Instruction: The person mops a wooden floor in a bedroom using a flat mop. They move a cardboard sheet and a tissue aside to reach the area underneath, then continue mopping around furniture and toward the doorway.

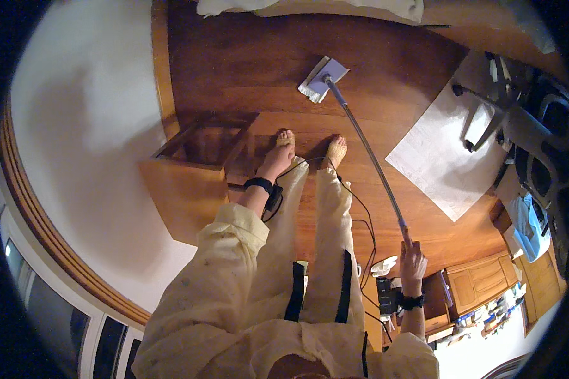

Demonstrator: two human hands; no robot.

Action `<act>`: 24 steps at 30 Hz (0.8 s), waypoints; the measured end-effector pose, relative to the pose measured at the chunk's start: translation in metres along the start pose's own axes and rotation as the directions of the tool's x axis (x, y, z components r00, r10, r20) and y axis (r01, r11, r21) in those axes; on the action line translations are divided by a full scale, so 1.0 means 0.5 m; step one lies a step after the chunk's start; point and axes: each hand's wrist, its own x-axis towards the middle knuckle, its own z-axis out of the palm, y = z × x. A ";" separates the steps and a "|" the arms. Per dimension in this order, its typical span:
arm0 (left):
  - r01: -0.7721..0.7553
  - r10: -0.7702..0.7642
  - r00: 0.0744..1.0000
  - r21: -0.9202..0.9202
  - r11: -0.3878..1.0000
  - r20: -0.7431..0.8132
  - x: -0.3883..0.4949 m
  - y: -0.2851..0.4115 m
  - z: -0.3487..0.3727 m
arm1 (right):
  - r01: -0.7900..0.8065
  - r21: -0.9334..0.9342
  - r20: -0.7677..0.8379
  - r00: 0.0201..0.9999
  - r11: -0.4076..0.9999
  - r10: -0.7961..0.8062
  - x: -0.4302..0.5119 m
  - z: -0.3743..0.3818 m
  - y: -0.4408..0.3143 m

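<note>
My right hand grips the upper end of a long mop handle. The handle runs away from me to a purple flat mop head with a white cloth around its edges, which lies on the reddish wooden floor beyond my feet. My left hand hangs in front of my left leg, beside the open wooden box-like cabinet; it appears to hold nothing, though its fingers point away and their closure is hard to judge. Both wrists wear black bands, and a thin black cable loops between them.
An open-topped wooden cabinet stands at the left by the white wall. At the right, a black wheeled office chair stands on a pale floor mat. Wooden drawers and cupboards stand at the lower right. Pale bedding hangs at the far edge.
</note>
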 end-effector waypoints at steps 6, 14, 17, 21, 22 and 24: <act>0.081 -0.080 0.997 -0.015 0.997 0.019 -0.046 -0.002 -0.023 | 0.028 -0.007 -0.046 0.999 1.000 -0.028 0.030 -0.048 -0.015; 0.101 -0.100 0.994 -0.011 0.995 0.032 -0.065 0.009 -0.018 | 0.027 -0.044 0.019 0.999 0.999 -0.026 0.013 -0.071 -0.027; 0.075 -0.072 0.997 -0.083 0.994 0.030 -0.063 0.023 -0.030 | 0.036 -0.025 0.009 0.999 0.999 -0.036 0.001 -0.077 -0.035; 0.070 -0.069 0.998 -0.130 0.989 0.008 -0.054 0.034 -0.032 | 0.044 -0.019 0.000 0.999 0.999 -0.044 -0.003 -0.091 -0.051; 0.061 -0.061 0.998 -0.136 0.989 0.001 -0.051 0.034 -0.030 | 0.049 -0.020 -0.002 0.999 0.999 -0.049 -0.001 -0.095 -0.054; 0.051 -0.052 0.999 -0.143 0.988 -0.007 -0.046 0.031 -0.025 | 0.047 0.000 0.001 0.999 0.999 -0.047 0.003 -0.099 -0.062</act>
